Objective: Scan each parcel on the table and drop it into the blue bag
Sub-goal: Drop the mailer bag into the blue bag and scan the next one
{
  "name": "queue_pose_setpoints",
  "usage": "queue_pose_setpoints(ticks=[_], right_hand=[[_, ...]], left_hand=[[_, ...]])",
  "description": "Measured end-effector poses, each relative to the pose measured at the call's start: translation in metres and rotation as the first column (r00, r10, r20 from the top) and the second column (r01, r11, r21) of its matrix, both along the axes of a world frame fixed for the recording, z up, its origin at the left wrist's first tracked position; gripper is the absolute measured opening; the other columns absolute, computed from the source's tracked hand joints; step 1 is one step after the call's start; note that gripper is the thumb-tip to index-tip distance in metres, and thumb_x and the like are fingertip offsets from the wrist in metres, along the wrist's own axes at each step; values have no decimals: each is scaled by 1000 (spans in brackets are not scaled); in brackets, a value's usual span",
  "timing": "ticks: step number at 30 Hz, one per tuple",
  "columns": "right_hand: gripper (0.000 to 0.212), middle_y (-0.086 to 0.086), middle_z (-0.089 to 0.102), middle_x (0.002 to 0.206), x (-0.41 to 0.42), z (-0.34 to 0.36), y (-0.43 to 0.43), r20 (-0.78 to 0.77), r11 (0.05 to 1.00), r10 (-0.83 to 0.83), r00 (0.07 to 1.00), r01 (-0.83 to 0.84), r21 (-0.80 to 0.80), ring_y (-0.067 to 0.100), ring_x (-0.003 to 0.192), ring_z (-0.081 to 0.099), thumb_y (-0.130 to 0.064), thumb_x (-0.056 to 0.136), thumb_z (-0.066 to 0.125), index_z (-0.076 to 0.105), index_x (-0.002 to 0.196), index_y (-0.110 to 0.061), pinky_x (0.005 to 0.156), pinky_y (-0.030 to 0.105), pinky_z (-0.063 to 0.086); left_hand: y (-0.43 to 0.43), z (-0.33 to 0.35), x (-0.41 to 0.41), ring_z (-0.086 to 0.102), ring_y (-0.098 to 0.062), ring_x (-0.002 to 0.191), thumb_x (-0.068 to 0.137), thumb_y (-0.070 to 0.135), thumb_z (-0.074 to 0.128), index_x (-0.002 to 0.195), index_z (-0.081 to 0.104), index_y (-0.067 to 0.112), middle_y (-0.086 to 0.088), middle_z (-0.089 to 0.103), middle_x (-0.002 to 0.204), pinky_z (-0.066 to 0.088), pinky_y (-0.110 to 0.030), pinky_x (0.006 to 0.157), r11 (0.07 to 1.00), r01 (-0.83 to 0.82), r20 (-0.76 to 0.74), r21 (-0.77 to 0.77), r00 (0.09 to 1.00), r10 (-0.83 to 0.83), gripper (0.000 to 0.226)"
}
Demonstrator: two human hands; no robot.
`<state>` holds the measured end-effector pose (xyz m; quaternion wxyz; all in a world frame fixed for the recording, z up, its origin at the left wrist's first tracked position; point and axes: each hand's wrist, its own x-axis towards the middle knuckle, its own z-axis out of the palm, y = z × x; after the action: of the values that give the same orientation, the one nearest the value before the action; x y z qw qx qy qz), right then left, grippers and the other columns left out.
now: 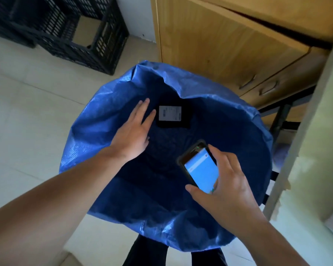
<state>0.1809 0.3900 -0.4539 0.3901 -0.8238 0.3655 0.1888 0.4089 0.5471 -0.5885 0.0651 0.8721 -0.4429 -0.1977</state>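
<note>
Parcel, black with a white shipping label whose barcode and print are too small to read, lies deep inside the blue bag on the tiled floor. Left hand hovers over the bag's mouth, fingers spread, empty. Right hand grips a phone-like scanner, its lit blue screen unreadable.

Nothing legible here tbh: the white label on the black parcel shows a barcode (print too blurry), inside the blue bag.
</note>
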Motion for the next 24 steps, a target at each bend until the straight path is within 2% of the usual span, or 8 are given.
queue_pose_setpoints(ticks=[3, 5, 8, 11, 14, 18, 22, 24], right_hand=[[101, -19, 28, 128, -1, 15, 1, 38, 1000, 11, 999, -11, -9, 6, 105, 47, -59, 67, 80, 21, 148, -41, 84, 24, 48], [102, -19, 27, 128, -2, 34, -2, 63, 999, 14, 998, -11, -35, 5, 112, 44, -59, 69, 79, 19, 148, -40, 87, 23, 45], [102, -17, 26, 132, -4, 73, -11, 111, 997, -2, 994, 10, -71, 7, 118, 43, -59, 71, 77, 17, 151, -37, 91, 24, 45], [103, -17, 25, 136, -11, 119, -25, 182, 992, -34, 983, 55, -110, 11, 125, 42, -60, 72, 75, 16, 152, -36, 96, 30, 47], [102, -14, 28, 135, -27, 172, -44, 249, 976, -90, 964, 136, -172, 13, 123, 44, -58, 72, 75, 17, 152, -34, 95, 30, 46], [99, -10, 34, 130, -71, 235, -68, 315, 938, -155, 936, 240, -251, 14, 119, 45, -55, 72, 76, 23, 151, -30, 92, 31, 46], [97, -6, 36, 128, -136, 291, -90, 372, 880, -222, 901, 350, -321, 16, 117, 45, -51, 71, 79, 28, 149, -26, 91, 34, 48], [95, -5, 37, 129, -169, 309, -97, 385, 857, -245, 890, 385, -342, 17, 116, 46, -49, 71, 80, 29, 148, -26, 92, 38, 49]], left_hand=[[-6, 35, -3, -1, -20, 159, 89, 25, 71, 158, 34, 14, -2, -3, 173, 52, -39, 95, 999, 18, 31, -49, 999, -17, 79], [-13, 65, -6, 10, -23, 158, 88, 38, 71, 154, 42, 14, -4, 11, 172, 47, -43, 104, 996, 42, 54, -84, 998, -37, 76], [-29, 116, -10, 31, -30, 151, 88, 53, 58, 147, 50, 11, -9, 36, 162, 50, -52, 104, 986, 92, 85, -140, 993, -80, 73], [-57, 179, -13, 47, -35, 139, 88, 52, 56, 144, 52, 9, -13, 49, 152, 49, -54, 103, 963, 160, 125, -216, 983, -136, 70], [-99, 251, -24, 52, -37, 130, 89, 49, 55, 144, 52, 7, -14, 54, 146, 50, -52, 102, 922, 190, 164, -337, 976, -141, 69], [-161, 326, -64, 49, -34, 134, 92, 46, 58, 148, 48, 8, -14, 53, 148, 47, -49, 104, 849, 283, 211, -447, 955, -207, 68], [-212, 375, -131, 46, -36, 137, 91, 37, 69, 151, 44, 11, -14, 50, 150, 47, -57, 105, 790, 394, 201, -470, 919, -339, 70], [-226, 392, -169, 46, -37, 137, 89, 42, 61, 151, 44, 10, -14, 49, 151, 47, -57, 105, 769, 438, 174, -466, 897, -405, 72]])
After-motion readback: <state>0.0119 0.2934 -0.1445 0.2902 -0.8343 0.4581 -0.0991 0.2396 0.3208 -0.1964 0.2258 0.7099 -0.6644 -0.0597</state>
